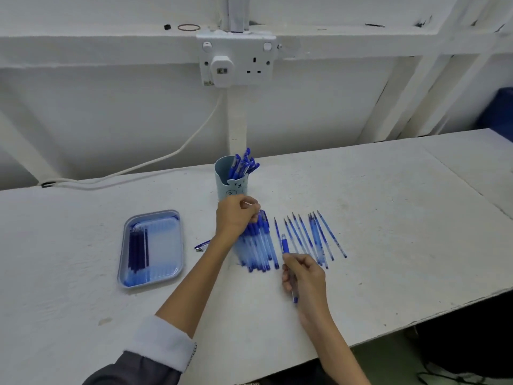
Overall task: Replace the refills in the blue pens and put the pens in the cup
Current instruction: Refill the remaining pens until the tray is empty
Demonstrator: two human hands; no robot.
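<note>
A: Room?
B: Bare table (pixel 388 218) right of the refills (pixel 313 237), to its near edge.
A: Hands?
B: Your right hand (pixel 305 276) pinches a blue pen (pixel 285 245); your left hand (pixel 236 218) curls atop the pen pile (pixel 258 245) before the cup (pixel 230 184), grip unclear.

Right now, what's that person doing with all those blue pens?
The person's right hand holds one blue pen, while the left hand rests on a pile of pens in front of the cup. The cup already has several pens in it. A row of loose refills lies to the right, and a tray with dark refills sits on the left.
</note>
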